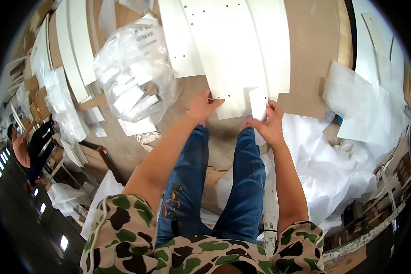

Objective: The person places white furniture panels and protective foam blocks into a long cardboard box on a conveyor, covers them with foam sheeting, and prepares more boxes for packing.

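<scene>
A long white panel [228, 50] with small dark holes lies in front of me, its near end above my knees. My left hand [203, 107] is closed on the near left corner of this panel, thumb on top and fingers mostly hidden at the edge. My right hand [270, 125] is closed at the near right corner. Its thumb presses the lower end of a small flat white piece [258, 104], which stands over the panel's edge; its fingertips are at the panels' side. Other white panels [180, 45] lie alongside on both sides.
A clear plastic bag [134, 68] of white scraps stands at the left. Crumpled white sheeting [315, 169] spreads at the right, below translucent sheets [356, 96]. Brown cardboard [313, 55] lies under the panels. A person [27, 146] is at the far left.
</scene>
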A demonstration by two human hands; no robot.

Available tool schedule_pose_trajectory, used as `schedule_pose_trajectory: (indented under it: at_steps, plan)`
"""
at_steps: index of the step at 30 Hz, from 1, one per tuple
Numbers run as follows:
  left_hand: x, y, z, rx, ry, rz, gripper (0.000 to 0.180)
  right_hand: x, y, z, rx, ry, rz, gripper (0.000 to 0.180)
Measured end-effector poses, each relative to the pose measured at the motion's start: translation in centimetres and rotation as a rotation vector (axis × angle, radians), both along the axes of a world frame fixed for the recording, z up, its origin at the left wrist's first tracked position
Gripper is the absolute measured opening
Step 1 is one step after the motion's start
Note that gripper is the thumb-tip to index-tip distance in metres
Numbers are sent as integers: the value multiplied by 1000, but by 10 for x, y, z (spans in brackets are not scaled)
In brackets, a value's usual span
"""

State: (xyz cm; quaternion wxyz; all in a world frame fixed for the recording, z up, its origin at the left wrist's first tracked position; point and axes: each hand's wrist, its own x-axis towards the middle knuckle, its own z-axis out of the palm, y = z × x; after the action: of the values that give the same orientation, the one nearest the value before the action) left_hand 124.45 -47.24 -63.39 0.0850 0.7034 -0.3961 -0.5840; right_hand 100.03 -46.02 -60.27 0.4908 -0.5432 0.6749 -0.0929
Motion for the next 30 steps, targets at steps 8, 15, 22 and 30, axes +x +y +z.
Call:
schedule_pose_trajectory:
  at_steps: [8,15,22,30]
  plan:
    - [-36,-18,-32,283,259,350,41,-4,3,-28,-105,-13,-192,48]
    - [-18,-5,-8,183,133,343,50,-7,30,4,92,-489,-543,51]
    - [-111,44,99,471,522,206,45,-61,121,120,426,-1072,-1048,52]
    - [-212,112,217,894,832,271,52,-133,154,237,53,-741,-1482,40]
